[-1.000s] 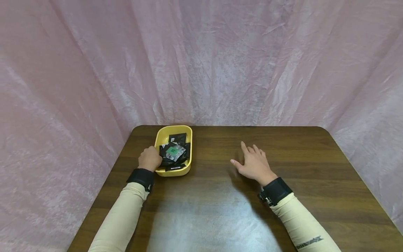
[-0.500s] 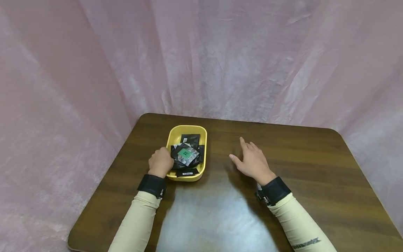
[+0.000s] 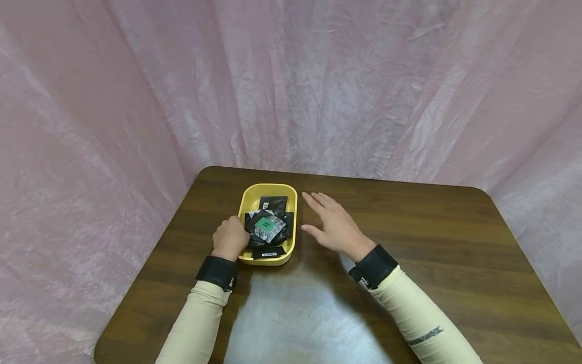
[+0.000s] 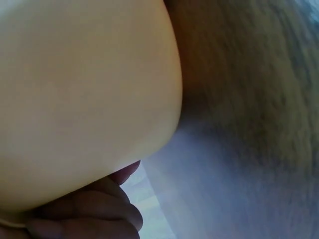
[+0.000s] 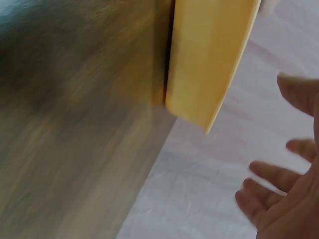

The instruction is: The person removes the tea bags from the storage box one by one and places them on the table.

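Note:
A yellow plastic basket [image 3: 254, 194] stands on the left half of the table, holding several black flat packets [image 3: 274, 204]; the top one, silvery and black with a green label [image 3: 265, 224], lies across the others. My left hand [image 3: 230, 236] grips the basket's left rim, its fingers [image 4: 84, 214] curled at the wall in the left wrist view. Just right of the basket hovers my right hand [image 3: 334, 225], fingers spread and thumb apart, holding nothing. The right wrist view shows these fingers [image 5: 276, 175] a short gap away from the basket wall [image 5: 204, 55].
Brown wood-grain table [image 3: 436, 232] extends to the right of both arms, with a bright glare patch near the front. A pink velvety curtain [image 3: 336, 91] hangs behind and along the sides. Both wrists wear black bands [image 3: 375, 265].
The head view has shifted. My right hand has moved left, close to the basket's right side. The basket, with my left hand on it, now appears farther from the table's back edge.

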Demonstrator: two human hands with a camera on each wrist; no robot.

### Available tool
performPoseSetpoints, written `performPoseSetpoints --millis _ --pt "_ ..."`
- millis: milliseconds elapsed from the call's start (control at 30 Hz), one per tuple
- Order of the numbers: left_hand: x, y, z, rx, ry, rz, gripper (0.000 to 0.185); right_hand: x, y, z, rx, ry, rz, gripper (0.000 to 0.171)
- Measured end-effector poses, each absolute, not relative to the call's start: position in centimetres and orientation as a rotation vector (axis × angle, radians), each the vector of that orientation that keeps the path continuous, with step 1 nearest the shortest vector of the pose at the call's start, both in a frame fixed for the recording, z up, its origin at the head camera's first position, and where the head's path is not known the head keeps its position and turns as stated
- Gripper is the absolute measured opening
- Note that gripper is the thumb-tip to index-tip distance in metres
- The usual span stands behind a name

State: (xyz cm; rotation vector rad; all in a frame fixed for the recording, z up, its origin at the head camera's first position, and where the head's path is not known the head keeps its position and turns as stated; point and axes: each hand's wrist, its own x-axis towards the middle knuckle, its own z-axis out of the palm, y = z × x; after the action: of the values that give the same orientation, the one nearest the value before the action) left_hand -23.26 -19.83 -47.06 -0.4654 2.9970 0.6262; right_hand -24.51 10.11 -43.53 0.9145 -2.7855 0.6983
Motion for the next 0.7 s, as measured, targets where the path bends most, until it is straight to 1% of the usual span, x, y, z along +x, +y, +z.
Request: performPoseSetpoints --millis 333,500,700 --pt "-23.0 -19.9 -47.4 -0.459 2.977 0.627 0.024 -25.2 4.8 -44.6 1.375 -2.733 0.406 0.082" --pt "-23.0 -19.9 -47.5 -0.444 2.986 0.636 0.023 -25.3 2.6 -45.3 1.434 -2.759 0.236 0.079" --pt "-22.9 -19.8 -47.6 -0.452 2.989 0.642 0.023 -24.9 1.0 -45.2 1.416 -2.863 0.126 0.073"
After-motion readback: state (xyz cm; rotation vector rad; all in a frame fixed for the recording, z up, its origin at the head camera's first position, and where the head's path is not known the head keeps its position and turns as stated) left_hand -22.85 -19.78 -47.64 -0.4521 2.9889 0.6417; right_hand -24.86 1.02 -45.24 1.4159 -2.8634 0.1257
